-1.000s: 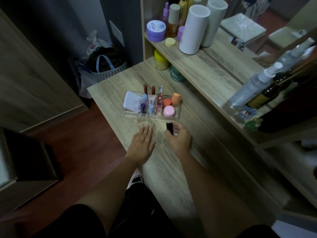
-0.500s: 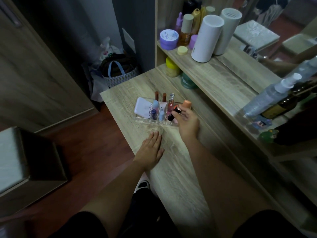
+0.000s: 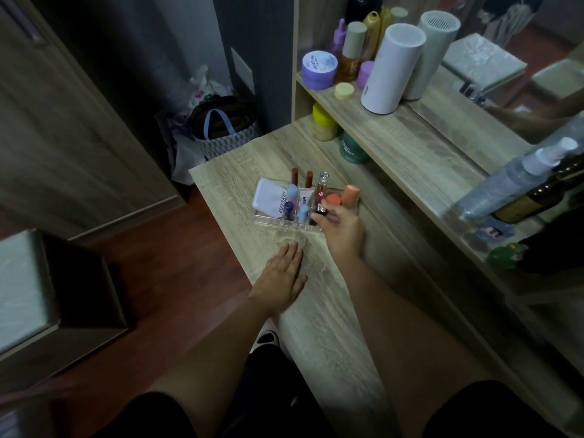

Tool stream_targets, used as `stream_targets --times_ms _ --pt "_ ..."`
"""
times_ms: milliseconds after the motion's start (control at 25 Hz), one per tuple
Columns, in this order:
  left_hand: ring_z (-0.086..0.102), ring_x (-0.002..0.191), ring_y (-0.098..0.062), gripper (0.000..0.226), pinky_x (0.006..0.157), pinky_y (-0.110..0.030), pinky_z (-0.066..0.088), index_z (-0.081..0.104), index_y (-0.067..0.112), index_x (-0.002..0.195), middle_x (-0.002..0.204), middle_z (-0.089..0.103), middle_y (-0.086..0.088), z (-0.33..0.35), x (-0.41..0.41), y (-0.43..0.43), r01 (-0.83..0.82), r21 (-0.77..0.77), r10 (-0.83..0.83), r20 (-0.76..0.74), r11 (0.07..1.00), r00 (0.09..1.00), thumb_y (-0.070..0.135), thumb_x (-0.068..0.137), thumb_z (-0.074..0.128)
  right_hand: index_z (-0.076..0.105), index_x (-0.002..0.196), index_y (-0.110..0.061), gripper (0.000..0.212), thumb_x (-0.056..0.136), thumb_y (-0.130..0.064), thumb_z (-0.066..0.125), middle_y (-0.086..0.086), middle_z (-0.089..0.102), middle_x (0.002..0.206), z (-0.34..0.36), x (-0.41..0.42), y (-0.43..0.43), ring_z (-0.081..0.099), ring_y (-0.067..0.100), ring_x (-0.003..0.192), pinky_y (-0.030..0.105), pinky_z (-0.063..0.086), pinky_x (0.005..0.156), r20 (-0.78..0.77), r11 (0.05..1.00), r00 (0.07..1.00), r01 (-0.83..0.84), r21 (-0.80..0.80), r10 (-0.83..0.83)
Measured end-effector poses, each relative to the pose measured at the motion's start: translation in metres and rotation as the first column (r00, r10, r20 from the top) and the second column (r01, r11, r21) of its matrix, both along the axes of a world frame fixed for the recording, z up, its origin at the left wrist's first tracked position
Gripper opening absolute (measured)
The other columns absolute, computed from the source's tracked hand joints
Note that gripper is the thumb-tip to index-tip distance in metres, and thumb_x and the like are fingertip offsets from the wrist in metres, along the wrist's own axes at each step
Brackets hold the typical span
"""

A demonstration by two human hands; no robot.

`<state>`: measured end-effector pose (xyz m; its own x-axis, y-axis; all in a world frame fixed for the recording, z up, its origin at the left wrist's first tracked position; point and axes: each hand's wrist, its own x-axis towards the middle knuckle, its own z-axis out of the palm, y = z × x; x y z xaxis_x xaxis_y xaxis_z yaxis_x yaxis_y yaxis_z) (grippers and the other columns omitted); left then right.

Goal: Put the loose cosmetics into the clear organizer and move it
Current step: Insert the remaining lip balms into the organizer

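I'm slotting a lipstick (image 3: 319, 213), pinched in my right hand (image 3: 343, 230), into the organizer (image 3: 262, 216) at twelve o'clock; left hand (image 3: 281, 276) flat, empty. Next: release.

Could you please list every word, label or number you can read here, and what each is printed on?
"4U2 skin": white flat case in the clear organizer.
"LIPS": pale tube, start hidden.
"16": red lip tube.
Purple jar lid and dark green jar: print too blurred.

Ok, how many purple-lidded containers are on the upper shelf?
3: wide jar at the shelf's left end, pump bottle behind it, small tub beside the white cylinder. Others may be hidden.
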<state>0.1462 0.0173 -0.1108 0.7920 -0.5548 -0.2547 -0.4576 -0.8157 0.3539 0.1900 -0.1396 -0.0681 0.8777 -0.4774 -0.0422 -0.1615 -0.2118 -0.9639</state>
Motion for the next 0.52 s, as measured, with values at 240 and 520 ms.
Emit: stream_targets --times_ms 240,520 --pt "0.000 0.148 -0.026 0.062 0.122 -0.040 0.012 0.008 0.007 0.148 0.160 0.004 -0.012 0.0005 0.0000 0.0002 0.008 0.017 -0.008 0.004 1.000 1.000 0.038 0.099 0.030 0.065 0.109 0.003 0.038 0.072 0.005 0.073 0.021 0.071 0.101 0.0028 -0.0016 -0.0001 0.069 0.020 0.088 0.018 0.054 0.081 0.003 1.000 1.000 -0.008 -0.012 0.008" --pt "-0.001 0.148 -0.027 0.062 0.120 -0.034 0.006 0.007 0.006 0.148 0.160 0.004 -0.014 0.0034 0.0002 0.0004 0.018 0.003 -0.018 0.020 1.000 1.000 0.037 0.099 0.030 0.062 0.108 -0.008 0.040 0.071 -0.002 0.076 0.006 0.070 0.098 -0.0036 -0.0025 0.0025 0.067 0.009 0.081 -0.002 0.046 0.063 -0.057 0.998 0.998 -0.005 -0.058 0.002"
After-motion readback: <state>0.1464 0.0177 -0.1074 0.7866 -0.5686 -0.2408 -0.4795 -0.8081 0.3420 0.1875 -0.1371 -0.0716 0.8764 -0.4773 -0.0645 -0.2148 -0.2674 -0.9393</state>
